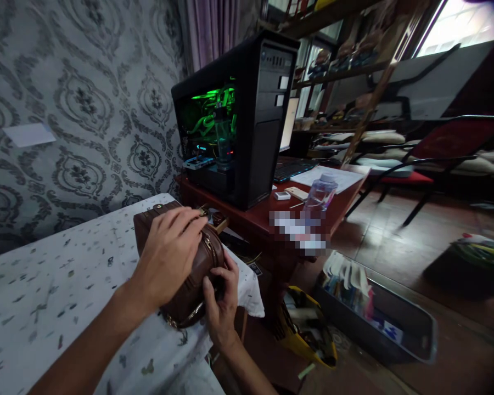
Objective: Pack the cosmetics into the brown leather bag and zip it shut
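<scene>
A small brown leather handbag (pixel 198 269) with gold zips and a short metal chain (pixel 195 314) sits on the cloth-covered table (pixel 74 280), close to its right edge. My left hand (pixel 170 249) lies across the top of the bag, its fingers bent over the far side. On the bag's right side, my right hand (pixel 223 299) grips the edge near the zip, thumb towards me and fingers behind. The bag's far side and part of its top are hidden under my hands.
A black computer tower (pixel 267 120) with green lights stands on a red-brown desk (pixel 333 214), beside a clear plastic bottle (pixel 319 197). On the floor are a yellow-edged bag (pixel 329 351) and a grey bin (pixel 430 334) with papers. A red chair (pixel 456 142) is further right.
</scene>
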The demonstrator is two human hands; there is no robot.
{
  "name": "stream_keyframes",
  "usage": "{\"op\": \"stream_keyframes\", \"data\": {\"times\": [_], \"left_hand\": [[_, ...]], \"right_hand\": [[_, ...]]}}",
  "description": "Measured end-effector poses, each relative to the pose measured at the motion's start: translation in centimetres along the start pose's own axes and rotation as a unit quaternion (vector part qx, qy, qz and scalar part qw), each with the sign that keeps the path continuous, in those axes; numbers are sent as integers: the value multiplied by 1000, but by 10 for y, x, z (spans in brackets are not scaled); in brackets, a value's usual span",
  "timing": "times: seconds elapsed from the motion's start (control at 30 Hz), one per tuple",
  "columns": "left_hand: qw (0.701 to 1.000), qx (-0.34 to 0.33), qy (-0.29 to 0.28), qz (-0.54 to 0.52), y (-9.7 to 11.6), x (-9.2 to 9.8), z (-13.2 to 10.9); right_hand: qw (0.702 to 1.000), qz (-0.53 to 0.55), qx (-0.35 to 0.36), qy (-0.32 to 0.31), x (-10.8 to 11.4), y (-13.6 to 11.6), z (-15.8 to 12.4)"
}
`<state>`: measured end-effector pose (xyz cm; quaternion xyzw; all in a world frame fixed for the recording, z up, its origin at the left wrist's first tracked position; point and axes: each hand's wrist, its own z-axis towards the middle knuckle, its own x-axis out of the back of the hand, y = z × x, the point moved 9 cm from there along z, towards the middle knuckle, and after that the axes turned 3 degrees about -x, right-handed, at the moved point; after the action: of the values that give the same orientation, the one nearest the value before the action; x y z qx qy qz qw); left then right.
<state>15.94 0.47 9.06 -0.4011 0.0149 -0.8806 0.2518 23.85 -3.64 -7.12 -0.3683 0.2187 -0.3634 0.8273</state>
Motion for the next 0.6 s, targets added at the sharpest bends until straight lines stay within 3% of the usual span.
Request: {"op": "stream_keyframes", "data": {"times": [0.13, 0.2, 0.4, 0.6], "left_hand": [[994, -20, -109, 8, -16, -26, 16], [990, -21, -139, -25, -17, -31, 18], [990, -15, -132, -35, -6, -23, 17], [987, 0, -160, -16, -5, -31, 15]], "right_hand": [[1000, -6, 2, 4, -1, 2, -2], [1000, -4, 3, 5, -1, 3, -3], [1000, -5, 22, -1, -2, 1, -3], [999, 19, 31, 2, -2, 1, -4]]}}
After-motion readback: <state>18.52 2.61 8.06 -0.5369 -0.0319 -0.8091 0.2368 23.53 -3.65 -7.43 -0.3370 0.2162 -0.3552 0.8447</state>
